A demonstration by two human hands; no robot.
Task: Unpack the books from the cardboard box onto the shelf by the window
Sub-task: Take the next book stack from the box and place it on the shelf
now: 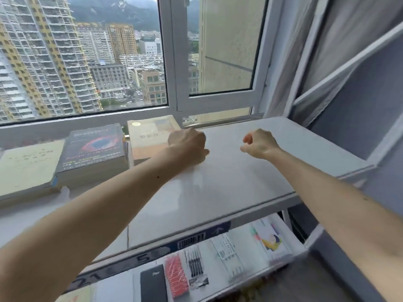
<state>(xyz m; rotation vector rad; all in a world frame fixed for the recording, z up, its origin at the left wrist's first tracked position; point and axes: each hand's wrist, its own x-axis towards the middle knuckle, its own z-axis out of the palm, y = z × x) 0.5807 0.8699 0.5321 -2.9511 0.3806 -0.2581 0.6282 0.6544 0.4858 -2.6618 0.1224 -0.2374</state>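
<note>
Three books lie flat in a row on the white shelf (239, 171) under the window. From left to right they are a pale yellow book (26, 166), a thick dark book with a red and blue cover (93, 149), and a beige book (150, 136). My left hand (187, 144) is curled into a fist against the beige book's right edge and hides its near right corner. My right hand (259, 144) hovers above the bare shelf further right, loosely curled, with thumb and forefinger apart and nothing in it. No cardboard box is clearly visible.
Below the shelf's front edge runs a dark strip with a barcode (192, 238). Under it lie a black notebook (152, 282), a red pack (175, 275), a pack of pens (196, 264) and white sheets. A grey curtain (327, 51) and white frame stand on the right.
</note>
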